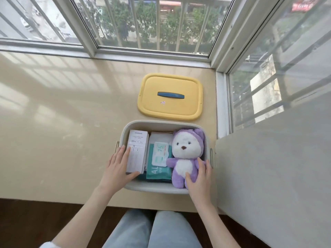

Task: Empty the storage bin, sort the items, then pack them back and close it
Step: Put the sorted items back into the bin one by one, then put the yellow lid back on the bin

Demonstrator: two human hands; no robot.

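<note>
Head view: open storage bin [143,123] sits at the bench [62,131] near edge, yellow lid [170,108] flat just behind it. Inside, left to right: white box [137,151], green wipes pack [158,169], purple plush toy [186,145]. Left grip [118,169] lies with fingers straight along the box's left side, thumb at its near end. Right grip [198,178] holds the plush toy's side, thumb on its belly.

One bin [157,122], one lid [170,108], one box [137,151], one teal wipes pack [157,171], one plush toy [186,149].
</note>
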